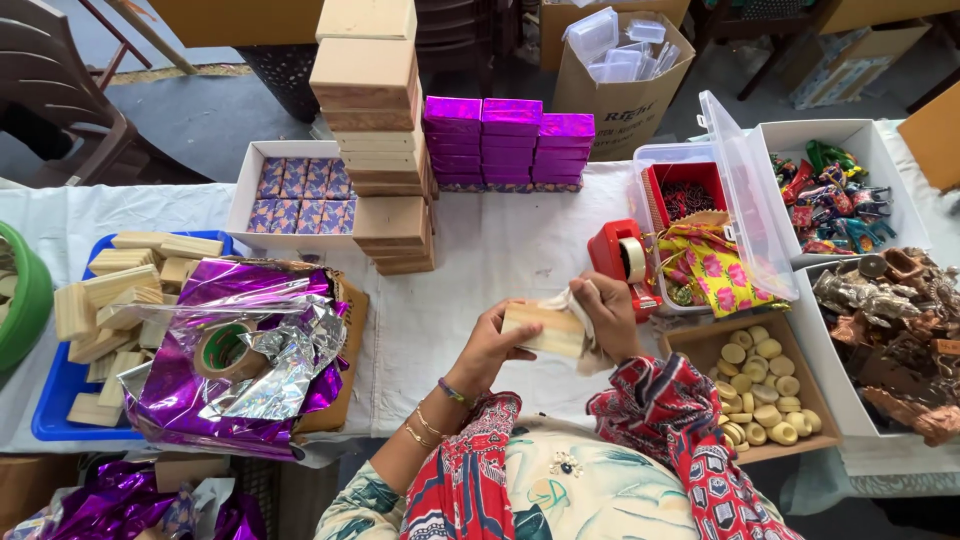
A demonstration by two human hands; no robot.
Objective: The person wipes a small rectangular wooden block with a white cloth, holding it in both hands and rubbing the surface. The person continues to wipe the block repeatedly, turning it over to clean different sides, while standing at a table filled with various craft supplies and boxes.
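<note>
Item in hand: bare wooden block (543,329), unwrapped, above the table's (500,250) near edge, my left hand (487,345) fingers pinching one end, right hand (608,312) pressing cloth (572,303) on it; wrapped purple boxes (508,142) stacked at far edge.

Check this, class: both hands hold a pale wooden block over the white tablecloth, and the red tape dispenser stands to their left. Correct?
Not quite. The head view shows the red tape dispenser to the right of the hands, not left. The rest holds: left hand and right hand hold the pale wooden block.
</note>
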